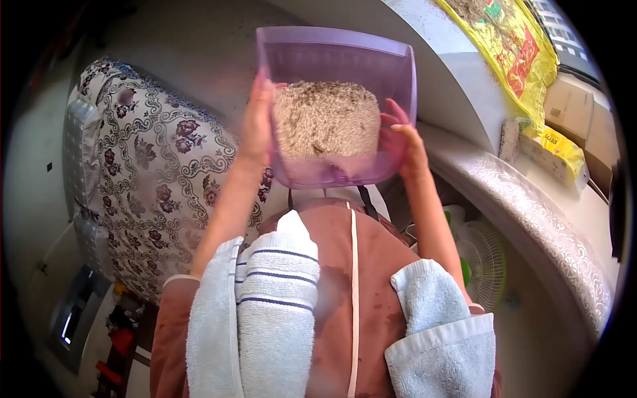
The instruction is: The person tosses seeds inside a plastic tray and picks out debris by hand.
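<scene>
A translucent purple plastic bin (335, 40) is held up in front of me, tilted so that its inside faces me. Beige granules (326, 126) with darker bits cover its bottom. My left hand (259, 126) grips the left wall, its thumb along the outside. On the opposite wall is my right hand (410, 146), fingers wrapped around the side; some show through the plastic. Part of the fingers of both hands is hidden behind the bin.
A bed (159, 172) with a floral cover lies to the left. At the right, a ledge (531, 219) carries a yellow bag (524, 60), a cardboard box (570, 106) and a yellow-and-white packet (561, 149). A fan (481, 262) stands below. Light-blue towels (279, 312) hang over my front.
</scene>
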The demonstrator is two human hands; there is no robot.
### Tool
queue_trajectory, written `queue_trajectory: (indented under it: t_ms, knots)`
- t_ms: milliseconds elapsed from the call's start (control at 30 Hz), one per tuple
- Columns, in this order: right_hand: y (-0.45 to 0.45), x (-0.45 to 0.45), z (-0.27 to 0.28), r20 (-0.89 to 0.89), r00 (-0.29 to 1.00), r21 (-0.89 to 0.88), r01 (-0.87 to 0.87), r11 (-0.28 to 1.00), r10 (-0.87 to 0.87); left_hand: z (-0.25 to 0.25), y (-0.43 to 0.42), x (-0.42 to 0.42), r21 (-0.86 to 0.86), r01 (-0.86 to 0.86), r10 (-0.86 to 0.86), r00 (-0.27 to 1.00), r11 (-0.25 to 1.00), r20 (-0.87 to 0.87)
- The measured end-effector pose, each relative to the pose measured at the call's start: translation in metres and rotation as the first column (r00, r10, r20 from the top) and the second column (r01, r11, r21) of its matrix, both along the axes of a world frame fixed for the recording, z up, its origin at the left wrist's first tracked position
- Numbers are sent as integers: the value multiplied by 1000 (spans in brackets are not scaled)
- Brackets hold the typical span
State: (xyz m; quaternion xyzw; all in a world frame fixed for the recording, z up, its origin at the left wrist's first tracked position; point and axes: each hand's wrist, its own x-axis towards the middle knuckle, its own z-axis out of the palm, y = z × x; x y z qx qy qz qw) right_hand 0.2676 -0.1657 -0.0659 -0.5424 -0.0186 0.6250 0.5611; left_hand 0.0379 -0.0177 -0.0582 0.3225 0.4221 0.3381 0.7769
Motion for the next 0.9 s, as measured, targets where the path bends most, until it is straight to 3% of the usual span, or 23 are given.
queue_trajectory:
  t_ms: [100, 133, 167, 233, 300, 433, 467, 567, 600, 633, 700, 800, 833, 900]
  knots:
    - [-4, 33, -2, -98, 994, 122, -31, 992, 43, 18, -32, 30, 157, -45, 48, 999, 987, -14]
    - [-5, 29, -1, -92, 996, 170, 10, 985, 5, 15, -33, 25, 104, -49, 52, 998, 993, -30]
    - [-6, 18, -3, 1, 1000, 178, 31, 984, -32, 12, -35, 20, 51, -54, 56, 997, 997, -46]
    - [-7, -21, -3, 173, 978, 137, 96, 986, -119, -19, 0, -19, -37, 24, -19, 990, 999, 137]
    - [4, -59, 5, 273, 953, 219, 69, 973, -129, -23, 34, -41, -106, 109, -91, 982, 988, 167]
    - [7, -23, -1, 141, 987, 30, 68, 997, -72, -12, 31, -21, -71, 86, -80, 993, 994, 84]
    - [9, 2, -1, 103, 995, 29, 11, 1000, -14, -9, 17, -2, -18, 13, -13, 1000, 1000, 29]
    - [1, 49, -4, -100, 994, 48, -45, 998, 50, -8, -18, 35, 76, -62, 55, 995, 995, 79]
    - [-1, 46, -7, -80, 996, 75, -22, 997, 28, 1, -25, 45, 84, -104, 94, 989, 991, 114]
    - [4, 32, 3, -7, 1000, 73, -13, 997, 14, -2, -20, 28, -103, -78, 79, 997, 992, 12]
    - [5, -8, 2, 239, 971, 65, 0, 998, -16, -27, 10, -12, -165, 5, 16, 992, 986, 127]
    - [30, -55, 28, 175, 982, 132, 52, 990, -75, -10, 49, -36, -226, 88, -50, 984, 970, 169]
    - [18, -41, -7, 200, 975, 105, 75, 992, -95, -2, 52, -34, -162, 71, -55, 993, 984, 102]
    - [23, -9, 6, 81, 995, 34, 53, 998, -56, 16, 46, -1, -26, 84, -85, 996, 996, -20]
